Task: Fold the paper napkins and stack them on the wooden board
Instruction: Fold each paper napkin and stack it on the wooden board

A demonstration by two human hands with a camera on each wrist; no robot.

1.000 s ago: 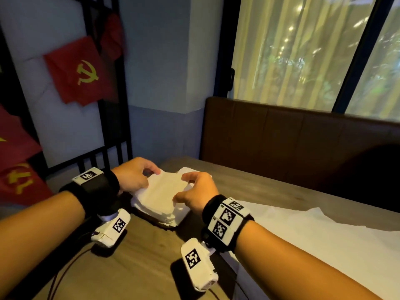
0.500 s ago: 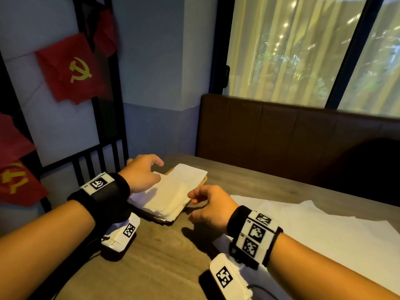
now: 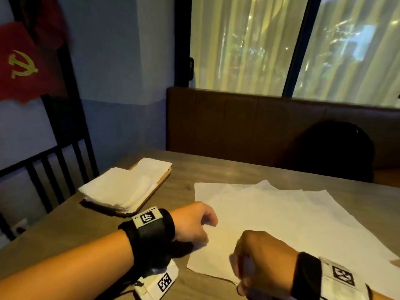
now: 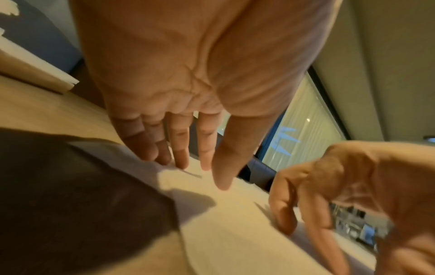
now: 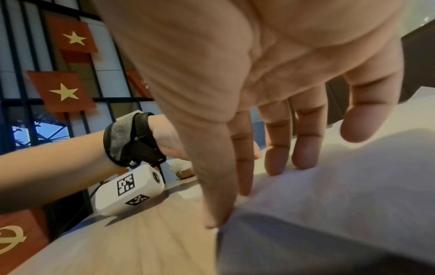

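A: Several folded napkins (image 3: 121,189) already sit in a pile on the wooden board (image 3: 161,181), left of centre in the head view. How many, I cannot count; the layers blur together.

B: And what is left?

A: At least one unfolded sheet (image 3: 292,217), large and flat, filling the lower right of the frame. There may be more sheets beneath it, since extra corners peek out along its far edge.

B: What are the hands doing?

A: Both are on that flat sheet, near its closest corner. The left hand (image 3: 192,224) rests at the sheet's left edge with fingers loosely extended, their tips touching the paper, as the left wrist view shows. The right hand (image 3: 259,254) is low in the frame, fingers straight and spread, tips pressing down on the paper; nothing is pinched yet in the right wrist view.

B: So which step is this?

A: I judge it the start of another fold. The sheet lies fully open, uncreased, well apart from the board.

B: Roughly halfway, then?

A: Hard to say. The pile looks sizeable, but the remaining sheets cannot be counted.
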